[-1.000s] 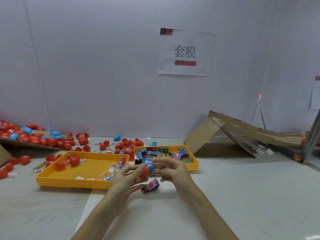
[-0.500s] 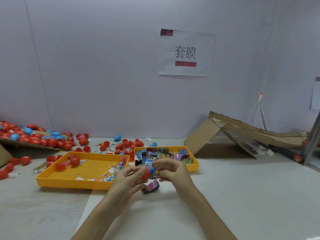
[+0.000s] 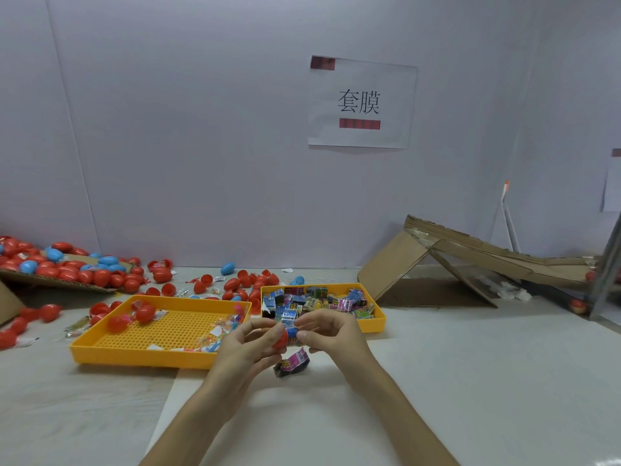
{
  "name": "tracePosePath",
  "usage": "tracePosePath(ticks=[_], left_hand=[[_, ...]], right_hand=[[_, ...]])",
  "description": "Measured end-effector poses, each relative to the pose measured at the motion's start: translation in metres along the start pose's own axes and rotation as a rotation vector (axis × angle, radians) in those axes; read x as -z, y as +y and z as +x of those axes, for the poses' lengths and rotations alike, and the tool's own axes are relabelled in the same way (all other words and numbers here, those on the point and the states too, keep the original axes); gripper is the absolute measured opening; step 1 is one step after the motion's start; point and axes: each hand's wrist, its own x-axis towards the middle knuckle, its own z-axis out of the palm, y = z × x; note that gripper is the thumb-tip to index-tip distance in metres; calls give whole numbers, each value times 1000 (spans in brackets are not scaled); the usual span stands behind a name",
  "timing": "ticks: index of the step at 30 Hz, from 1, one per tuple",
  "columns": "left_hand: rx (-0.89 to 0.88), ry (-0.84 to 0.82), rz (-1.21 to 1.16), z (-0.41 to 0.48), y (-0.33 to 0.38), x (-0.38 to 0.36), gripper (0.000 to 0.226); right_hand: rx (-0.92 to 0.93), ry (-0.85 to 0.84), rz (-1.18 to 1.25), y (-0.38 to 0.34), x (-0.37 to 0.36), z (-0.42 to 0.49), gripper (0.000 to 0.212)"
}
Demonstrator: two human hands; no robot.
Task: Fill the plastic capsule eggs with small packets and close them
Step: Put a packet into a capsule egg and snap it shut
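Hands meet low over the tabletop point(image 3: 470, 381), close together. Left hand point(image 3: 247, 348) pinches a red capsule half point(image 3: 280, 339) between thumb and curled fingers. Right hand point(image 3: 332, 334) pinches a blue packet point(image 3: 293, 332) at its fingertips, and the packet's end touches the capsule half; whether the packet sits inside the shell cannot be told. Just below them a pink-and-black packet point(image 3: 291, 363) lies loose on the tabletop.

Behind the hands stands a small yellow tray point(image 3: 374, 326) heaped with bright packets point(image 3: 316, 302). Left of it, a larger perforated yellow tray point(image 3: 141, 356) holds a few red eggs point(image 3: 144, 312) toward its far-left corner and clear-wrapped trinkets point(image 3: 218, 331) near its right side. Farther left, red and blue eggs point(image 3: 67, 267) pile on a cardboard sheet point(image 3: 57, 281), with scattered eggs point(image 3: 242, 280) lying between that sheet and the trays. At right, a folded cardboard piece point(image 3: 453, 257) stands like a tent by the wall, where a paper sign point(image 3: 361, 102) hangs.
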Motion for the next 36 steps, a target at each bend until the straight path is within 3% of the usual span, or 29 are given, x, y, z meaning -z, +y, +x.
tracePosePath(ticks=[15,25,31,36], left_hand=[[-78,-21,114,-2,-2,-4,38],[-117,-44,98,2,-5,-2,37],[-136,-15,143,5,-7,-1,23],[-178,17,176,6,-6,-1,22]], right_hand=[[-30,-105,-32,1,-4,-1,29],[-15,-40,-66,4,-2,2,31],[-20,-33,-90,6,-4,2,31],[51,14,-79,3,-4,0,15]])
